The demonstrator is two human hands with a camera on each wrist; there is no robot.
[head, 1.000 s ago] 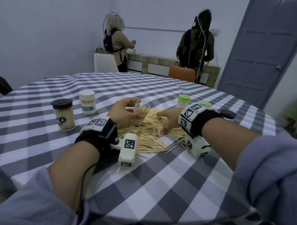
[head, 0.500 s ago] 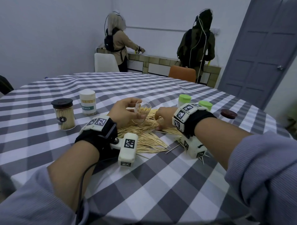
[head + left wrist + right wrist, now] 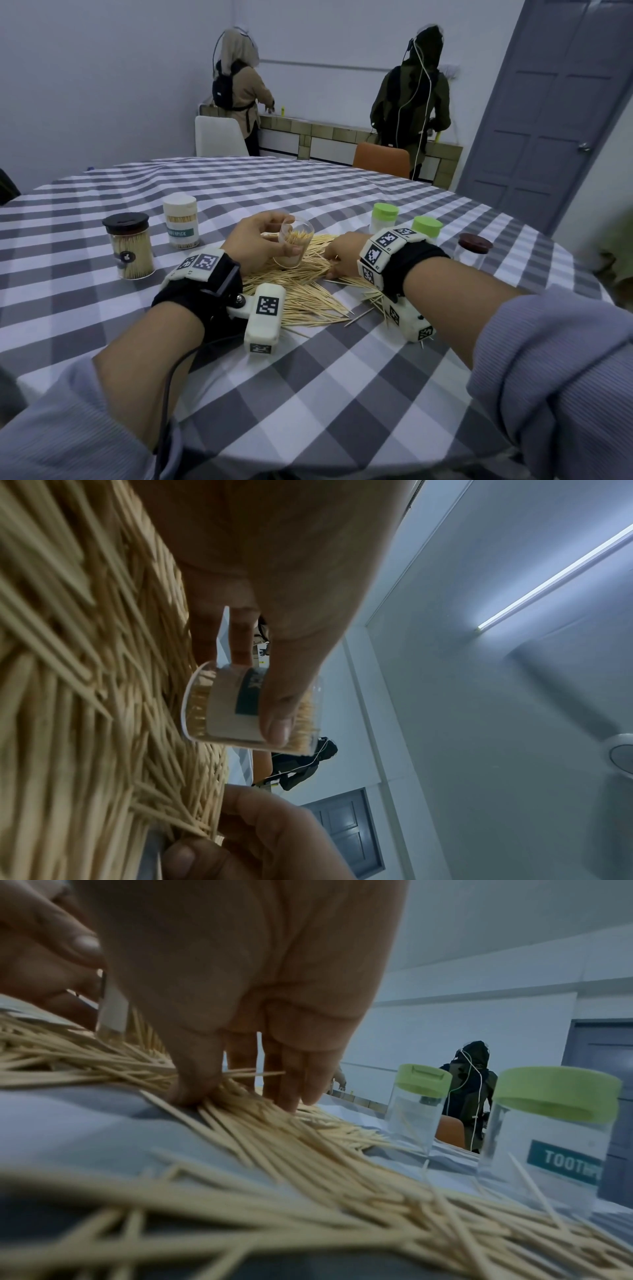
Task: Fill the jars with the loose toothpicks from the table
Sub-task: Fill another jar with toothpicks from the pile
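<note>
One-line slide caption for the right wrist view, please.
Right hand pinches toothpicks from the loose pile on the table, with two green-lidded jars standing closed beside it.

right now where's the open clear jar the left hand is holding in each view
Head: open clear jar sits centre, tilted over the toothpick pile, gripped by the left hand.
Left wrist: jar lies centre, under the thumb.
Right wrist: only a white sliver at upper left, probably its label.
Shared landmark: the person in dark clothes at the back wall.
</note>
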